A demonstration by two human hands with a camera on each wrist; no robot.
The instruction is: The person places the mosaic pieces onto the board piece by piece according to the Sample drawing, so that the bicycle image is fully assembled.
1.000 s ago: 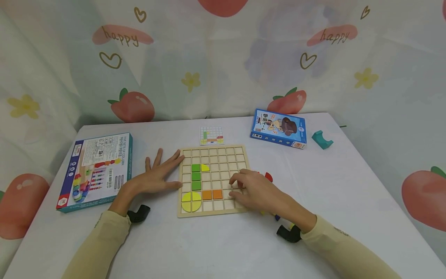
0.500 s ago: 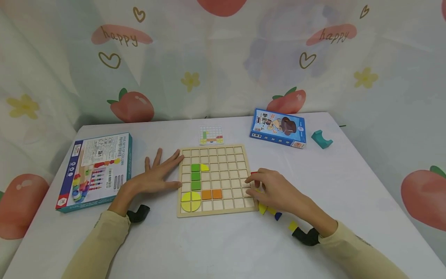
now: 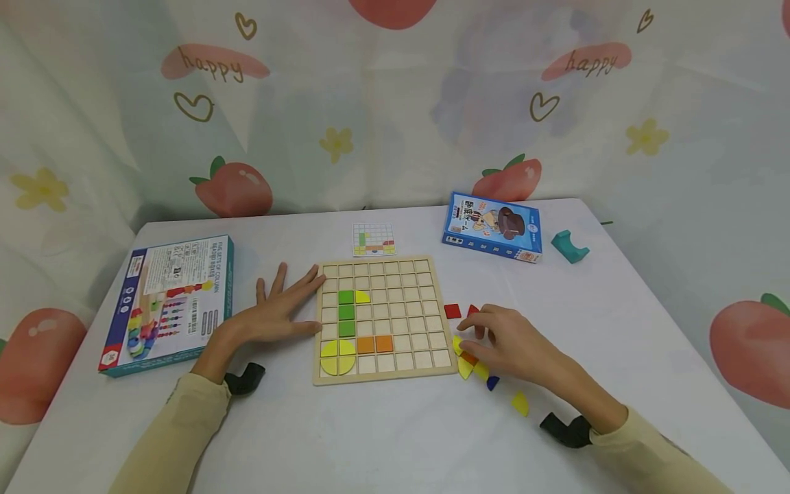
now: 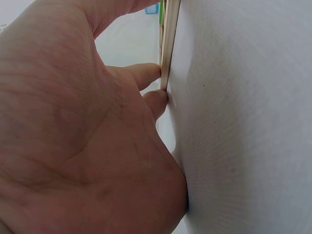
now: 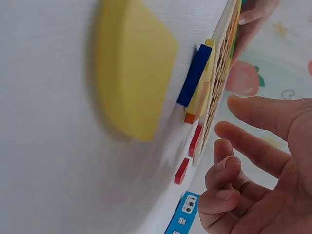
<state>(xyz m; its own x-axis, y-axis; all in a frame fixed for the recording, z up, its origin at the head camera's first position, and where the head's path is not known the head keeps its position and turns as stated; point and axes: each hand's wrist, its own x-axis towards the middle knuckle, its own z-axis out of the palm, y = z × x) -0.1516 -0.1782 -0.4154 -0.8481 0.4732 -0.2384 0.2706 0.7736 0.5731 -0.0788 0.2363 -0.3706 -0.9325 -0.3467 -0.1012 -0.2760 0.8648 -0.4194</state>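
Note:
The left hand point(image 3: 265, 322) lies with spread fingers, thumb and fingertips touching the left edge of the wooden grid board point(image 3: 382, 375). On the board are green squares point(image 3: 347, 312), a yellow-green quarter piece point(image 3: 363, 297), orange squares point(image 3: 375, 344) and yellow quarters point(image 3: 347, 348) forming a circle. Right of the board, the right hand point(image 3: 515, 343) hovers over loose pieces, thumb and index finger apart, holding nothing in the right wrist view. Near it lie a red square point(image 3: 452, 311), another red piece point(image 3: 473, 310), yellow pieces point(image 3: 465, 368) and a blue piece point(image 3: 492, 383).
A printed pattern card point(image 3: 374, 239) lies behind the board. A blue box point(image 3: 494, 226) and a teal curved block point(image 3: 570, 248) stand at the back right. The larger box point(image 3: 175, 302) is at the left. One yellow piece point(image 3: 520, 403) lies apart, nearer the front.
The right hand has moved right, from above the board to the loose pieces, uncovering the red square and yellow pieces. The left hand and the pieces on the board look unchanged.

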